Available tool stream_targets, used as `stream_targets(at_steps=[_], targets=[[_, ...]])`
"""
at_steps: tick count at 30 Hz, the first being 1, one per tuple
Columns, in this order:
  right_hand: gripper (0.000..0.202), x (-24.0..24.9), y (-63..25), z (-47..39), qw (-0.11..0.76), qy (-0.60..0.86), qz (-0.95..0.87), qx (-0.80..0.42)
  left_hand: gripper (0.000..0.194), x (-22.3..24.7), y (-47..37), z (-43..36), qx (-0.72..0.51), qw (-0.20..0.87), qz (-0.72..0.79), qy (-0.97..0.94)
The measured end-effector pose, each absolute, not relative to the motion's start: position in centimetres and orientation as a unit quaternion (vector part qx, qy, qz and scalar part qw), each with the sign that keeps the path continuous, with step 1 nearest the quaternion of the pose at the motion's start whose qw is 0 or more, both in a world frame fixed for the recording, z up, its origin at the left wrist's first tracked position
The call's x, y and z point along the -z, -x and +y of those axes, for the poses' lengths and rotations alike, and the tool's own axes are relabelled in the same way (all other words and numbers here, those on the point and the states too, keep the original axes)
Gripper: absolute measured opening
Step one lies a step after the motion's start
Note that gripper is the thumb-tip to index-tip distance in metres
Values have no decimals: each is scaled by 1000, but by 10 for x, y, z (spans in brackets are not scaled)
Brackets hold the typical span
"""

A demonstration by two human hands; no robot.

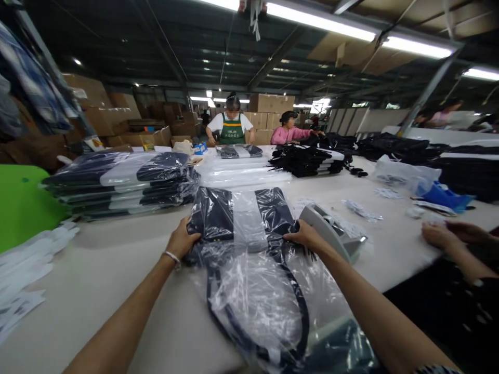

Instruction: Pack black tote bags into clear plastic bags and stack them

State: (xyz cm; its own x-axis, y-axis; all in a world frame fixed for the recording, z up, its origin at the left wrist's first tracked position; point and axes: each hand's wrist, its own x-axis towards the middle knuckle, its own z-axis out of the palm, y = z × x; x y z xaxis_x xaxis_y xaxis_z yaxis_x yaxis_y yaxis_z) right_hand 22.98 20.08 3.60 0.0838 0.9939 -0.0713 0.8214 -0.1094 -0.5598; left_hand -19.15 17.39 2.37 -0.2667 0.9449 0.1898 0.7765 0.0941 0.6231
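Strip-lit workshop, long off-white worktable: nearest the wearer, a dark fabric strap loop shows through loose, wrinkled clear plastic, where a hard tug could snag the strap and tear the thin sheet. Just beyond, a folded navy fabric bundle with a pale grey central band lies on the table under glossy film. The left hand and right hand grip its near side corners, thumbs on top, the other fingers partly hidden; slick film might slip from either hold, and uneven pulling could skew the folds. Just beside the right hand, a grey plastic tape dispenser risks being knocked should the bundle swing that way. Farther off, a layered stack of plastic-wrapped dark packages could slide if bumped, its wrapping likely slippery. Behind flat white plastic sleeves, a co-worker in a green apron stands before brown cardboard cartons.
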Motion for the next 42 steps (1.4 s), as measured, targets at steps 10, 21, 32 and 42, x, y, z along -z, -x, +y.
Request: stream_targets(at_steps=[10, 21, 32, 42], targets=[[46, -47, -247, 124, 178, 650, -700, -236, 48, -57, 191, 201, -298, 34, 680, -669], [67, -3, -256, -15, 198, 282, -937, 64, 10, -16, 173, -57, -260, 78, 604, -749], [35, -34, -201, -20, 292, 209, -928, -97, 25, -1, 99, -84, -384, -6, 494, -780], [18, -62, -185, -22, 387, 221, -886, -129, 20, 9, 82, -53, -288, 15, 517, -806]])
